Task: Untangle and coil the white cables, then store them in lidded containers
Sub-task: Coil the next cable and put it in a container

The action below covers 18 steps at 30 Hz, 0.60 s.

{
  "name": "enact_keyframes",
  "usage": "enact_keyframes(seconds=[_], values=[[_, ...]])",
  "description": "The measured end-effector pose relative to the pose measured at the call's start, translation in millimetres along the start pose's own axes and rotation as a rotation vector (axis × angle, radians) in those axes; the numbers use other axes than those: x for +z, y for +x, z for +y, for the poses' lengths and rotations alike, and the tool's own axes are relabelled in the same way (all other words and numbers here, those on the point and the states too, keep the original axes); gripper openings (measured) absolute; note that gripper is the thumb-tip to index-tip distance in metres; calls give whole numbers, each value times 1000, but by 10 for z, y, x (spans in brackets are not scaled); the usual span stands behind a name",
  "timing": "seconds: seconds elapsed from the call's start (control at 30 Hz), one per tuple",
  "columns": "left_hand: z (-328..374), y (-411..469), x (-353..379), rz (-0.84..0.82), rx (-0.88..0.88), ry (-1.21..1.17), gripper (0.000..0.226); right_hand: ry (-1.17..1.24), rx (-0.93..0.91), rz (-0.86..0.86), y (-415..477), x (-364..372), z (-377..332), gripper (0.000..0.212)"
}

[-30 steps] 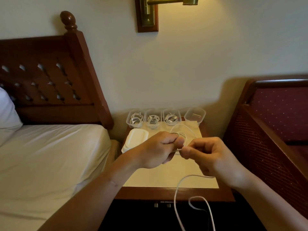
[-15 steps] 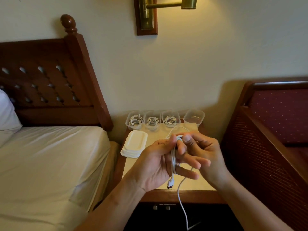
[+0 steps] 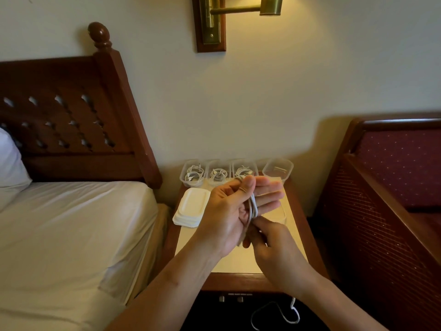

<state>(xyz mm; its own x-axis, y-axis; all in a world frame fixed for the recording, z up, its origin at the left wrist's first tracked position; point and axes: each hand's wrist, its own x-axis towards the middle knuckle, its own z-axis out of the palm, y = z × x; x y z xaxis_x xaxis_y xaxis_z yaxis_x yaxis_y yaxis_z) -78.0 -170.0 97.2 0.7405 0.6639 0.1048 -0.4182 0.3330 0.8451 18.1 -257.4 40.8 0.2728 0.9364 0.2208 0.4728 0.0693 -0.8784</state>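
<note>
Nightstand (image 3: 238,261) bears four clear containers (image 3: 218,174); stacked lids (image 3: 191,207).

Bed (image 3: 71,235), nightstand (image 3: 238,281), brass wall lamp (image 3: 238,10)

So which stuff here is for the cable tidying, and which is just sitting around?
For the job: white cable wound on left hand, right hand pinching it, three filled tubs, empty tub, lid stack.
Just lying about: bed, pillow, wall lamp, red seat.

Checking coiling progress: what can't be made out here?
Head view:
1. Cable turns on left hand: partly behind the hand, blurred.
2. Cable's path below right hand: hidden by forearm; tail cut by bottom edge.
3. Rightmost container contents: too small.
</note>
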Motion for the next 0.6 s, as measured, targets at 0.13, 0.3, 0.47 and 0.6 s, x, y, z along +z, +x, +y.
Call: enact_keyframes(seconds=[0.13,0.3,0.47,0.6], values=[[81,102,-66,49,44,459,30,-59,-56,-87,-73,-81,-96,24],[127,81,-123,-185,81,1289,22,-145,-166,-128,-44,-415,-251,18],[281,39,-278,-399,-270,849,46,-140,-288,2,58,-815,-358,8],[223,24,-312,-542,-326,652,54,-65,-402,40,146,-892,-347,7]])
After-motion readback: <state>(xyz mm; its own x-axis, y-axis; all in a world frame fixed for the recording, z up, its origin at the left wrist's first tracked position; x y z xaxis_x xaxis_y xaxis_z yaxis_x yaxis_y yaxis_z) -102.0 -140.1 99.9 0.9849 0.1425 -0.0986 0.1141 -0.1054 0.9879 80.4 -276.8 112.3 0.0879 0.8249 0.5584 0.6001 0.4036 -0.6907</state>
